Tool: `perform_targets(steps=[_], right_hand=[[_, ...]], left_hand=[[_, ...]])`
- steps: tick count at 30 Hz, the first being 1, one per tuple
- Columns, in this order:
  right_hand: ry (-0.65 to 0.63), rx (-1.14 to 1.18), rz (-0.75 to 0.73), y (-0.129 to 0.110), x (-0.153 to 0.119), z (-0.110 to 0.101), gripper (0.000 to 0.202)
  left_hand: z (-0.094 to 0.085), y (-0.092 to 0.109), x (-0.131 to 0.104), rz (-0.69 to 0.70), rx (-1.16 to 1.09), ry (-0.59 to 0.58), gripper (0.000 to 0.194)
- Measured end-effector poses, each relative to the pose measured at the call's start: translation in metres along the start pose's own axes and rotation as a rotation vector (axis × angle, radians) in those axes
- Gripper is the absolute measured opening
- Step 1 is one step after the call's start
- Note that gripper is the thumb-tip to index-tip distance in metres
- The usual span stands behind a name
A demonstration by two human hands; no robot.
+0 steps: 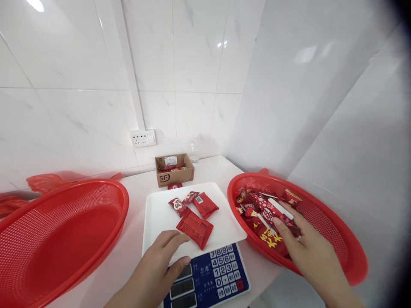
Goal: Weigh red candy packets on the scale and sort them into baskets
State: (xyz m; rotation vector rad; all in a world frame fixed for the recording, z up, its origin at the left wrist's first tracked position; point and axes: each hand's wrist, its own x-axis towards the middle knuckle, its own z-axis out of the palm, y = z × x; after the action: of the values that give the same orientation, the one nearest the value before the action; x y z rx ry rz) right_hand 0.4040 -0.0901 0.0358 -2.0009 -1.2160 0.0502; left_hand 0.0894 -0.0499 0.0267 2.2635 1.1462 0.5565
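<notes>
My left hand (160,261) hovers at the near edge of the scale's white tray (160,218), fingers slightly bent and thumb apart, holding nothing. Just beyond its fingertips lies a flat red snack packet (195,228). Another red packet with a barcode (205,205) and smaller red packets (178,207) rest on the tray too. My right hand (305,244) is inside the right red basket (337,226), thumb and fingers closed around a red snack packet (268,214) with white print. Its fingertips are partly hidden. More red packets (271,239) lie beneath it.
The scale's blue keypad panel (205,273) faces me below the tray. A second red basket (73,239) stands at the left. Behind the scale sits a small cardboard box (176,175) with packets inside. A socket (143,138) is on the tiled wall.
</notes>
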Motion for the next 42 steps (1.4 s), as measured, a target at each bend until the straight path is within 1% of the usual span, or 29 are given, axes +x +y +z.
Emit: perform_targets(steps=[1,3,6,8,10,11,13,15,18,21,23,25,27,29,32,34,39,42], right_hand=[[0.025,-0.044,-0.031,0.007,0.001,0.002,0.060],[-0.005,-0.076,-0.108,0.016,-0.001,0.008,0.064],[-0.174,-0.049,-0.199,0.022,-0.011,0.024,0.058],[-0.265,-0.039,-0.231,0.026,-0.016,0.034,0.055],[-0.310,-0.055,-0.224,0.029,-0.018,0.040,0.055],[-0.323,-0.068,-0.214,0.031,-0.018,0.042,0.055],[-0.349,-0.093,-0.198,0.033,-0.018,0.044,0.054],[-0.364,-0.107,-0.200,0.034,-0.018,0.044,0.054],[-0.353,-0.114,-0.223,0.035,-0.018,0.045,0.051],[-0.337,-0.123,-0.238,0.036,-0.019,0.046,0.050],[-0.336,-0.132,-0.244,0.037,-0.019,0.047,0.050],[-0.335,-0.142,-0.254,0.039,-0.020,0.048,0.050],[-0.331,-0.148,-0.263,0.041,-0.019,0.049,0.051],[-0.335,-0.151,-0.273,0.043,-0.019,0.049,0.051],[-0.347,-0.156,-0.276,0.044,-0.018,0.049,0.052],[-0.341,-0.150,-0.281,0.044,-0.018,0.048,0.053],[-0.343,-0.149,-0.282,0.042,-0.019,0.048,0.053],[-0.340,-0.154,-0.290,0.043,-0.019,0.048,0.051]], left_hand=[[-0.001,-0.002,0.004,0.031,0.060,-0.008,0.033],[-0.002,-0.004,0.015,0.079,0.186,-0.052,0.043],[0.000,-0.005,0.036,0.160,0.341,-0.152,0.055],[0.003,-0.006,0.050,0.247,0.412,-0.189,0.050],[0.005,-0.007,0.060,0.306,0.468,-0.178,0.042],[0.006,-0.007,0.063,0.311,0.491,-0.163,0.039],[0.006,-0.006,0.066,0.265,0.528,-0.131,0.037],[0.004,-0.004,0.066,0.187,0.547,-0.115,0.040],[0.001,-0.002,0.066,0.110,0.483,-0.104,0.053],[-0.005,-0.007,0.072,0.092,0.379,-0.103,0.070],[-0.010,-0.011,0.078,0.054,0.337,-0.164,0.085],[-0.014,-0.015,0.086,-0.013,0.293,-0.274,0.100],[-0.016,-0.015,0.092,-0.060,0.250,-0.362,0.111],[-0.016,-0.012,0.095,-0.071,0.219,-0.374,0.115],[-0.012,-0.009,0.093,-0.091,0.183,-0.305,0.111],[-0.009,-0.008,0.089,-0.096,0.185,-0.262,0.104],[-0.005,-0.013,0.073,0.021,0.248,-0.191,0.064],[-0.008,-0.016,0.063,0.030,0.183,-0.139,0.053]])
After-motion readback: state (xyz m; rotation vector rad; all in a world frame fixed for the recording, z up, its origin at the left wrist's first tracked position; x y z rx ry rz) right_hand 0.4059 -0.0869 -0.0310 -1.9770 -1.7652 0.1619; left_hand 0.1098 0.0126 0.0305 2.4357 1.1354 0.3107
